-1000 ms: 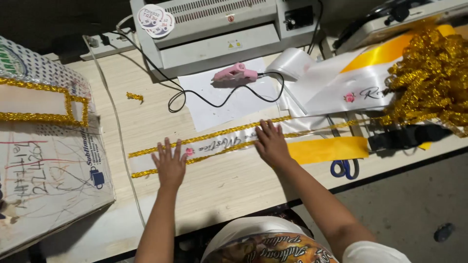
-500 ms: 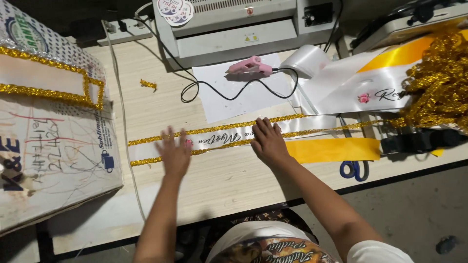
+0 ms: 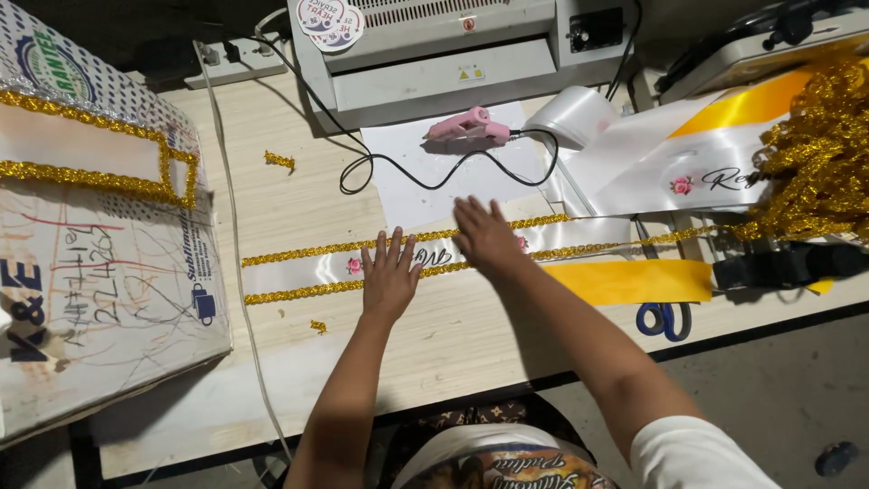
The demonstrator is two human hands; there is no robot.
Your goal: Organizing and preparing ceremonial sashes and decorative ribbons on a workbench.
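— Where's the sash?
— Flat on the table [image 3: 272, 195], the white sash [image 3: 308, 271] with gold trim. Left hand [image 3: 391, 274] and right hand [image 3: 487, 237] press it, fingers spread, gripping nothing.

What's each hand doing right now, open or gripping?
Left hand: open, flat on the white sash.
Right hand: open, flat on the same sash.

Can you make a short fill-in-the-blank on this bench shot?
1. Both hands, left hand and right hand, press flat on the white ____ edged with gold trim.
2. The pink glue gun lies on a sheet of ____.
3. The scissors have ____ handles.

Missing words: sash; paper; blue
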